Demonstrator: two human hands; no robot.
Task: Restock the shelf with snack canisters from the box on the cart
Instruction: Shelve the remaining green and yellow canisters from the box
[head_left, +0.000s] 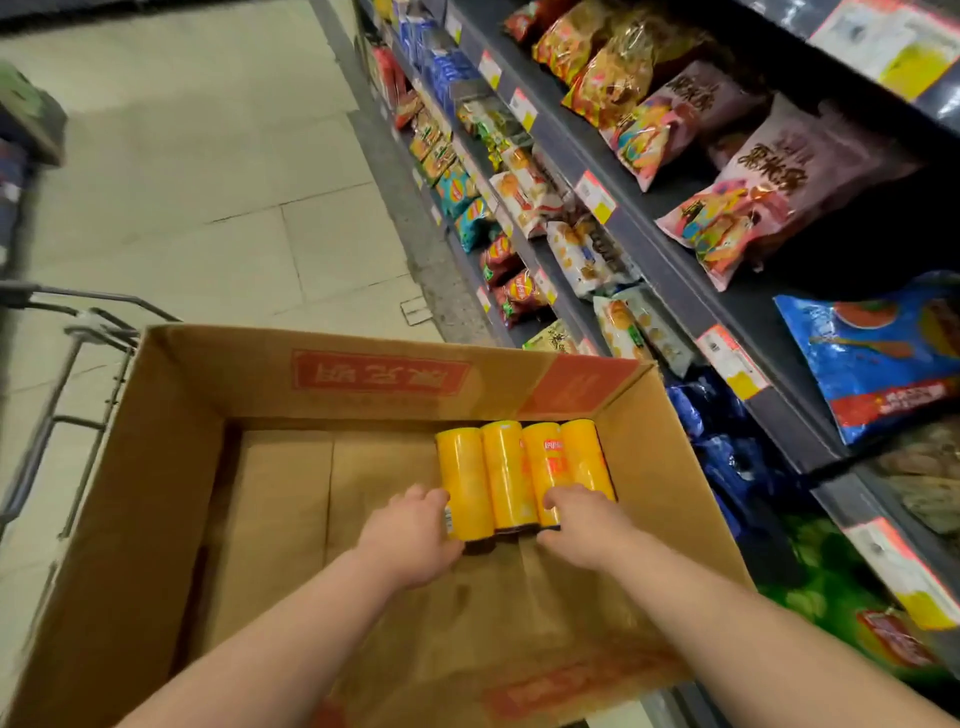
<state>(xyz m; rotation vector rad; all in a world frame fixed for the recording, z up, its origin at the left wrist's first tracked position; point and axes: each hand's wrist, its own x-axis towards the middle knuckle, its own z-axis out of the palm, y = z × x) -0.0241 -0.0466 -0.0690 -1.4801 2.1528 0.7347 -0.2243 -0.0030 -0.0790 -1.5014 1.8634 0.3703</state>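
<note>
Left hand (410, 535) fingers (432, 496) curl round the near end of the leftmost of four yellow canisters (506, 473); right hand (582, 525) fingers curl over the two rightmost. They lie side by side beyond the fingers, in the cardboard box's (171, 415) far corner. Squeezed by the ends, a middle one could slip and roll. One bears a small red logo (554, 445), unreadable; the box wall beyond shows upside-down red Chinese print (382, 370).
</note>
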